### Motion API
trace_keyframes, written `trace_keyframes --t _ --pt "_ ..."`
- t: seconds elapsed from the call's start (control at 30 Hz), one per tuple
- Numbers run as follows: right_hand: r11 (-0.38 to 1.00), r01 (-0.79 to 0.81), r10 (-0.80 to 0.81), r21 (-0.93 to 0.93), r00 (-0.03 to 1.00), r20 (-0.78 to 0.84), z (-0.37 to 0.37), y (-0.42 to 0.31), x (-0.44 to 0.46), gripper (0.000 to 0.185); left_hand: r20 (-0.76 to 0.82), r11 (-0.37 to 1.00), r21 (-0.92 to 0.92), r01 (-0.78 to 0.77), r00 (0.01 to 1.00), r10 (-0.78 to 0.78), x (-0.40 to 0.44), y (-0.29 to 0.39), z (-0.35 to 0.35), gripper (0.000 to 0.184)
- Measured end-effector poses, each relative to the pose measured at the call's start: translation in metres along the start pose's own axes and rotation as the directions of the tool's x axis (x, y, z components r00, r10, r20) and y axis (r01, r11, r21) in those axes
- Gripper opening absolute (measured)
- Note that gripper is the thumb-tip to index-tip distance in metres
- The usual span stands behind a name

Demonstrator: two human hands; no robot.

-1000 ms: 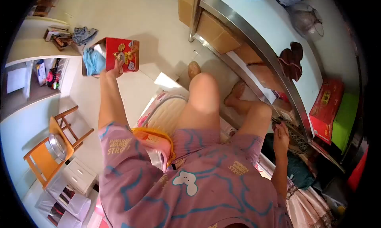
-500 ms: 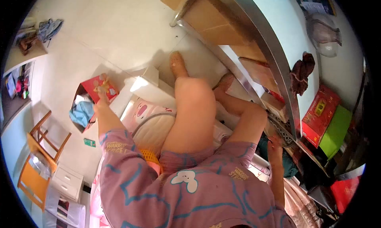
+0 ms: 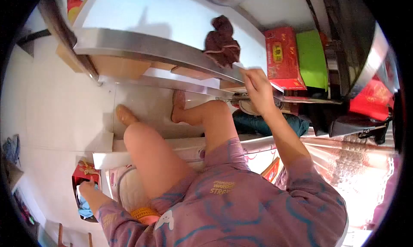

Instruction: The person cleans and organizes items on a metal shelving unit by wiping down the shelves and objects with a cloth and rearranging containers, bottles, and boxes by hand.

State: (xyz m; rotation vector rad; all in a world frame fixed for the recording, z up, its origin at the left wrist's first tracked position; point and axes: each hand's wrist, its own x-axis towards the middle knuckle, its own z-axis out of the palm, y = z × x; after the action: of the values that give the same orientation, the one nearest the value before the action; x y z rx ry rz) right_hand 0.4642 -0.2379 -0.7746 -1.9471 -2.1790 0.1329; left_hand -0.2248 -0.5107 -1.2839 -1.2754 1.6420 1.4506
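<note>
My left hand (image 3: 88, 189) is low at the left, its fingers curled at the rim of an open red box (image 3: 84, 171). Light blue cloth (image 3: 84, 207) lies inside that box. On the other side, my right hand (image 3: 258, 90) reaches over the metal edge of the table, fingers stretched forward and nothing visible in them. Just beyond its fingertips a crumpled dark brown cloth (image 3: 223, 42) rests on the tabletop, apart from the hand.
A red carton (image 3: 284, 57) and a bright green box (image 3: 312, 60) stand right of the cloth. The table's metal edge (image 3: 142, 47) crosses above my knees. A yellow basket (image 3: 144, 212) sits by my left thigh. Dark green fabric (image 3: 271, 123) lies under my right forearm.
The view has swung right. My right hand has risen from beside the seat to the table edge near the brown cloth. My left hand stays at the red box.
</note>
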Motion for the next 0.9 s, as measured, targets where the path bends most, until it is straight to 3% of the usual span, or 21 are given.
trace_keyframes --t 0.03,0.17,0.27,0.3,0.33,0.37,0.43,0.47,0.5,0.6,0.63,0.67,0.7,0.73,0.77,0.83,0.87,0.9 --pt "0.997 0.070 -0.069 0.025 0.996 -0.061 0.001 -0.002 0.017 0.024 0.014 0.996 0.043 -0.074 0.997 0.073 -0.014 0.013 0.015 0.053" --pt "0.965 0.143 -0.198 -0.221 0.947 -0.251 0.034 0.013 0.064 0.042 0.203 0.942 0.105 -0.318 0.934 0.293 -0.103 0.060 0.092 0.054" --pt "0.976 -0.138 0.142 0.170 0.990 -0.009 0.035 0.022 0.080 0.034 0.508 0.891 0.120 -0.438 0.798 0.324 -0.202 0.070 0.135 0.054" --pt "0.908 -0.262 0.260 0.326 0.964 0.050 0.025 0.018 0.083 0.030 0.611 0.868 0.125 -0.480 0.727 0.313 -0.241 0.068 0.145 0.053" --pt "0.768 -0.313 0.340 0.559 0.939 0.058 0.013 0.016 0.082 0.024 0.764 0.820 0.141 -0.554 0.588 0.265 -0.283 0.056 0.146 0.052" --pt "0.758 -0.308 0.345 0.576 0.937 0.046 0.007 0.022 0.083 0.024 0.845 0.744 0.161 -0.649 0.480 0.236 -0.322 0.040 0.144 0.051" --pt "0.414 0.020 0.429 0.910 0.877 -0.215 -0.001 0.034 0.089 0.023 0.952 0.561 0.176 -0.809 0.285 0.112 -0.391 0.005 0.133 0.053" --pt "0.321 0.174 0.436 0.931 0.846 -0.308 -0.011 0.031 0.087 0.024 0.978 0.493 0.165 -0.854 0.207 0.032 -0.403 -0.013 0.128 0.050" --pt "0.306 0.187 0.442 0.933 0.840 -0.313 -0.025 0.026 0.082 0.024 0.980 0.369 0.192 -0.909 0.198 -0.021 -0.430 -0.038 0.116 0.048" --pt "0.635 0.323 0.457 0.702 0.576 -0.678 -0.056 0.013 0.069 0.021 0.972 0.141 0.208 -0.968 0.188 -0.144 -0.479 -0.109 0.077 0.043" --pt "0.628 0.330 0.461 0.705 0.572 -0.679 -0.055 0.011 0.068 0.021 0.965 -0.003 0.197 -0.980 0.195 -0.176 -0.472 -0.131 0.074 0.044" --pt "0.683 0.264 0.404 0.681 0.640 -0.654 -0.053 0.009 0.065 0.020 0.989 0.003 -0.033 -0.999 -0.033 -0.144 -0.434 -0.160 0.068 0.035" --pt "0.736 0.199 0.347 0.647 0.710 -0.613 -0.049 0.007 0.062 0.020 0.984 -0.111 0.044 -0.993 0.063 -0.167 -0.433 -0.186 0.055 0.036" --pt "0.863 0.097 0.235 0.496 0.792 -0.563 -0.041 0.008 0.060 0.024 0.976 -0.398 -0.182 -0.899 -0.116 -0.183 -0.463 -0.213 0.031 0.037" --pt "0.939 -0.025 0.137 0.343 0.942 -0.307 -0.038 0.009 0.053 0.036 0.956 -0.610 -0.267 -0.746 -0.284 -0.072 -0.480 -0.236 0.014 0.039" --pt "0.954 0.242 -0.226 0.176 0.968 -0.106 0.020 0.037 0.061 0.040 0.962 -0.716 -0.168 -0.677 -0.272 0.031 -0.514 -0.251 0.001 0.038" --pt "0.951 0.259 -0.246 0.170 0.965 -0.093 0.040 0.046 0.060 0.040 0.965 -0.708 -0.149 -0.690 -0.258 0.048 -0.520 -0.252 0.004 0.038" --pt "0.934 0.305 -0.299 0.183 0.952 -0.060 0.053 0.051 0.054 0.040 0.981 -0.723 -0.079 -0.687 -0.181 0.065 -0.524 -0.253 0.008 0.036"
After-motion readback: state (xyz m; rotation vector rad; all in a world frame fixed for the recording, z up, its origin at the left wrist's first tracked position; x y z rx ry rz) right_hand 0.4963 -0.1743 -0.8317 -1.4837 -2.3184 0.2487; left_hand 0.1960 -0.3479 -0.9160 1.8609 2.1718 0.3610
